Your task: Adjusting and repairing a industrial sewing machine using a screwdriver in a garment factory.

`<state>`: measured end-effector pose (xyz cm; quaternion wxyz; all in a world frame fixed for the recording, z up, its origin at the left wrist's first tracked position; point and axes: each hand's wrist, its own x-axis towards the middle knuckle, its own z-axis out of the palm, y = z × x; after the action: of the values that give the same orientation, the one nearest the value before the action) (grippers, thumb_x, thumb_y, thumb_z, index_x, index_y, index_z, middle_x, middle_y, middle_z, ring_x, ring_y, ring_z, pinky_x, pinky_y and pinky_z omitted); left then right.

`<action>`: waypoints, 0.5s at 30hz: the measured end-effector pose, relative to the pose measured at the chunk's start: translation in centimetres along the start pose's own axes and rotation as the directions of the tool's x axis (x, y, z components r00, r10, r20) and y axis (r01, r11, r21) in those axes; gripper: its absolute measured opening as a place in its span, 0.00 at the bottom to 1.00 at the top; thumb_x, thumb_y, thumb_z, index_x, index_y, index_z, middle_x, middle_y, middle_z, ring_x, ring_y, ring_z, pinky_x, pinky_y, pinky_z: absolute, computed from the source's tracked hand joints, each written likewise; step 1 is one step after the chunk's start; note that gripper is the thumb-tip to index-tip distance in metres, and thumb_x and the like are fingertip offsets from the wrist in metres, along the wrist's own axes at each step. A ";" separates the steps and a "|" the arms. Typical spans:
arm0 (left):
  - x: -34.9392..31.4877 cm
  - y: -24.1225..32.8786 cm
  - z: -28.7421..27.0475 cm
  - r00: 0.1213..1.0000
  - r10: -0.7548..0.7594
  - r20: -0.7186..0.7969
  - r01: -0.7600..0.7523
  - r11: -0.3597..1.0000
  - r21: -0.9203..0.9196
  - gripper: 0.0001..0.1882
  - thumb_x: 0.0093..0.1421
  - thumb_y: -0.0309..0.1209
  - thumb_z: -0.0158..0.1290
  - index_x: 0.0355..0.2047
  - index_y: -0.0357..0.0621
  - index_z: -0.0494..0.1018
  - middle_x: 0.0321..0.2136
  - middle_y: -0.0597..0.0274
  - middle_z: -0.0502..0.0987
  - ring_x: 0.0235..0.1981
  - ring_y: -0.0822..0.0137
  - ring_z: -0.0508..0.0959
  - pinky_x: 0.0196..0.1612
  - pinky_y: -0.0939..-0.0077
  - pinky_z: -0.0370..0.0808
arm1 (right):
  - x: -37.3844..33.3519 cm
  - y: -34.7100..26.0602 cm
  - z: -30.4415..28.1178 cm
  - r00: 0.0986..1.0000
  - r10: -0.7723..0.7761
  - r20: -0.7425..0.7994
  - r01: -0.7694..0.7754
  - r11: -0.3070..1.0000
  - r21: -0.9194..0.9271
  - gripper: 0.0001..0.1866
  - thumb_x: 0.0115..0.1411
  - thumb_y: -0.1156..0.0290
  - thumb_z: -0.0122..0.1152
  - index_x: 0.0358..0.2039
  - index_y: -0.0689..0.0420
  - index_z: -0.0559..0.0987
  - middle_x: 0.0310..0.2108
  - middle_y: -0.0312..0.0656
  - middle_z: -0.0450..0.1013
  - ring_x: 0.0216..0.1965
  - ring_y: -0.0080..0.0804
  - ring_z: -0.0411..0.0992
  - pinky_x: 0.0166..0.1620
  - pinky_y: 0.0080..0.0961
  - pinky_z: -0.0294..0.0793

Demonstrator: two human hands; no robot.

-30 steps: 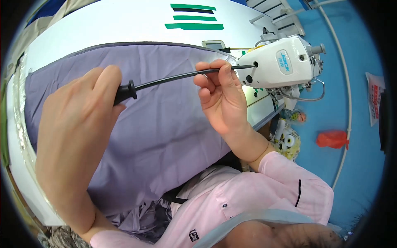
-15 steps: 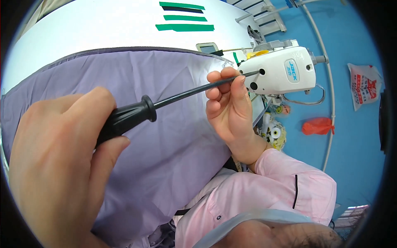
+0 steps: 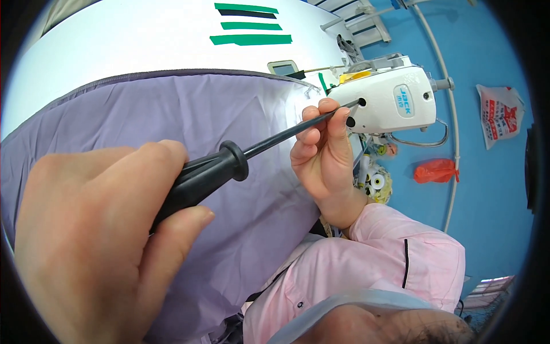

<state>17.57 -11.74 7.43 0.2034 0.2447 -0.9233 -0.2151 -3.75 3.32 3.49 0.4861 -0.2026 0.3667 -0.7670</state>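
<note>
A black-handled screwdriver (image 3: 275,141) slants across the view from lower left to upper right. My left hand (image 3: 94,223) is closed round its handle, large and near the camera. Farther along, the fingertips and thumb of my right hand (image 3: 325,157) pinch the shaft close to its tip. That tip meets the upper of two dark holes in the end of a white sewing machine (image 3: 395,97); how deep it goes in is hidden. Purple cloth (image 3: 246,223) spreads below both hands.
Green and black tape strips (image 3: 251,39) lie on the white table (image 3: 143,34), near a small screen panel (image 3: 283,68). Beside the machine are a thread cone (image 3: 377,182), a red bag (image 3: 433,171) and a white printed plastic bag (image 3: 500,114) over the blue floor.
My left hand and the screwdriver handle have moved right and slightly down, closer to my right hand. The tip stays at the same hole, and the whole view has shifted slightly.
</note>
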 end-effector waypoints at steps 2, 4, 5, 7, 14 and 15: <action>0.1 0.0 0.2 1.000 0.013 -0.015 -0.013 1.000 -0.005 0.18 0.38 0.24 0.61 0.32 0.41 0.70 0.27 0.58 0.73 0.32 0.58 0.71 0.37 0.68 0.65 | 0.0 -0.1 -0.1 1.000 -0.008 -0.007 0.008 1.000 0.008 0.14 0.62 0.56 0.48 0.39 0.51 0.73 0.38 0.41 0.74 0.32 0.26 0.75 0.31 0.16 0.74; 0.1 0.1 0.3 0.999 0.023 -0.030 -0.024 1.000 -0.008 0.18 0.38 0.24 0.61 0.32 0.41 0.70 0.27 0.58 0.74 0.32 0.58 0.71 0.37 0.68 0.65 | 0.0 -0.2 0.0 1.000 -0.010 -0.022 0.010 1.000 0.009 0.14 0.61 0.56 0.48 0.40 0.51 0.73 0.38 0.41 0.74 0.32 0.26 0.75 0.31 0.16 0.75; 0.1 0.2 0.2 0.999 0.028 -0.037 -0.029 1.000 -0.009 0.18 0.38 0.24 0.61 0.32 0.41 0.70 0.27 0.58 0.74 0.32 0.58 0.71 0.37 0.68 0.65 | 0.0 -0.2 0.0 1.000 -0.011 -0.021 0.011 1.000 0.009 0.14 0.61 0.56 0.48 0.40 0.51 0.73 0.38 0.41 0.74 0.32 0.26 0.75 0.31 0.16 0.75; 0.0 0.5 0.0 0.998 0.037 -0.050 -0.037 0.999 -0.010 0.18 0.37 0.24 0.61 0.32 0.41 0.71 0.27 0.58 0.74 0.32 0.59 0.71 0.37 0.68 0.65 | 0.0 -0.2 0.2 1.000 -0.011 -0.019 0.011 1.000 0.015 0.14 0.62 0.57 0.48 0.40 0.51 0.73 0.38 0.41 0.74 0.33 0.26 0.75 0.31 0.16 0.75; -0.3 1.4 -0.7 0.992 0.076 -0.099 -0.078 0.997 -0.008 0.19 0.36 0.25 0.61 0.33 0.42 0.72 0.27 0.60 0.75 0.32 0.60 0.71 0.37 0.69 0.65 | -0.1 -0.5 0.2 0.998 -0.057 -0.024 0.058 0.997 0.052 0.12 0.63 0.59 0.48 0.40 0.51 0.72 0.39 0.41 0.73 0.33 0.25 0.75 0.31 0.16 0.75; -0.3 1.5 -0.7 0.991 0.082 -0.107 -0.083 0.997 -0.008 0.19 0.36 0.25 0.61 0.33 0.42 0.72 0.28 0.60 0.75 0.32 0.60 0.71 0.37 0.69 0.65 | -0.1 -0.6 0.1 0.999 -0.051 -0.001 0.051 0.997 0.056 0.12 0.63 0.59 0.47 0.41 0.51 0.71 0.39 0.41 0.73 0.33 0.25 0.75 0.31 0.15 0.75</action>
<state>17.59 -10.59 8.73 0.2624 0.2162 -0.9191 -0.1989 -4.02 3.54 4.04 0.4721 -0.1984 0.3396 -0.7889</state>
